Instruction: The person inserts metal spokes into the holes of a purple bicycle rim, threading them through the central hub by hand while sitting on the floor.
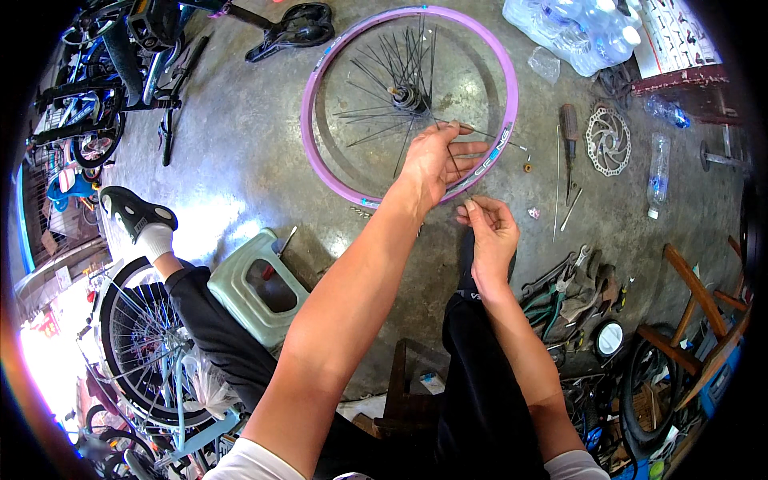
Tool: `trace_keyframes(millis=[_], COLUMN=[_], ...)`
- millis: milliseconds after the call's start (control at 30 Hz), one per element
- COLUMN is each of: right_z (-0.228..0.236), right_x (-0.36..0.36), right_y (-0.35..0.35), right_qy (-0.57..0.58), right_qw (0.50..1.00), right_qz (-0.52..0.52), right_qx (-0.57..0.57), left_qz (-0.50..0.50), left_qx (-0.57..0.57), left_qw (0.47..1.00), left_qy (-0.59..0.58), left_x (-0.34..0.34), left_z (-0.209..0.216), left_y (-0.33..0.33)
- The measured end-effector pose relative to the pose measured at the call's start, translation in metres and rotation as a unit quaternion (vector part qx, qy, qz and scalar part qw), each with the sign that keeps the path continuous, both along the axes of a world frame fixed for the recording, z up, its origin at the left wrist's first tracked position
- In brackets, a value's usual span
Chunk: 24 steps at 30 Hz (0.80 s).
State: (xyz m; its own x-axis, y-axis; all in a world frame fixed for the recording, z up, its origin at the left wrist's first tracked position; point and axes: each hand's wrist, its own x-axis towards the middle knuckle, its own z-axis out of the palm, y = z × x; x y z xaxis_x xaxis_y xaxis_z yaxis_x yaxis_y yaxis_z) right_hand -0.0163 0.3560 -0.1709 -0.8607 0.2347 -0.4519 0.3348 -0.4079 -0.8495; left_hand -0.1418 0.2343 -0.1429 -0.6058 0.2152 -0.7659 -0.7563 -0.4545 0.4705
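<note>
A purple bicycle rim [308, 104] lies on the concrete floor, with a dark hub [409, 98] and its many loose black spokes fanned out inside it. My left hand [442, 162] reaches over the near right part of the rim. Its thumb and forefinger pinch a spoke [492, 137] that runs from the hub out across the rim, while the other fingers are half spread. Just outside the rim's near edge, my right hand [491, 240] has thumb and forefinger pressed together. Whatever sits in that pinch is too small to make out.
Right of the rim lie a screwdriver [569, 132], a brake disc [608, 142] and a plastic bottle [658, 176]. Pliers [547, 302] and wrenches are nearer my right leg. A green stool [248, 276] stands at left; bicycles fill the left side. Bottled water [572, 32] is at far right.
</note>
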Motion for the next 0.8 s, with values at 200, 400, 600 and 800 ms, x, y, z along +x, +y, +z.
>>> trace_keyframes(millis=[200, 400, 600, 800], right_z=[0.001, 0.004, 0.002, 0.003], right_x=[0.000, 0.000, -0.001, 0.000], right_y=[-0.001, 0.002, 0.001, 0.003], right_qy=[-0.005, -0.040, -0.017, -0.026], right_qw=[1.000, 0.999, 1.000, 0.999], right_qz=[0.003, 0.018, -0.002, 0.008], right_qx=[0.002, 0.030, -0.019, -0.021], left_qz=[0.010, 0.023, 0.001, 0.007], left_qx=[0.006, 0.014, -0.004, -0.009], left_qw=[1.000, 1.000, 1.000, 1.000], left_qy=[0.010, -0.004, -0.009, -0.010], left_x=[0.001, -0.001, -0.003, 0.000], left_z=[-0.005, 0.002, 0.005, 0.009], left_y=[0.000, 0.003, 0.002, 0.004])
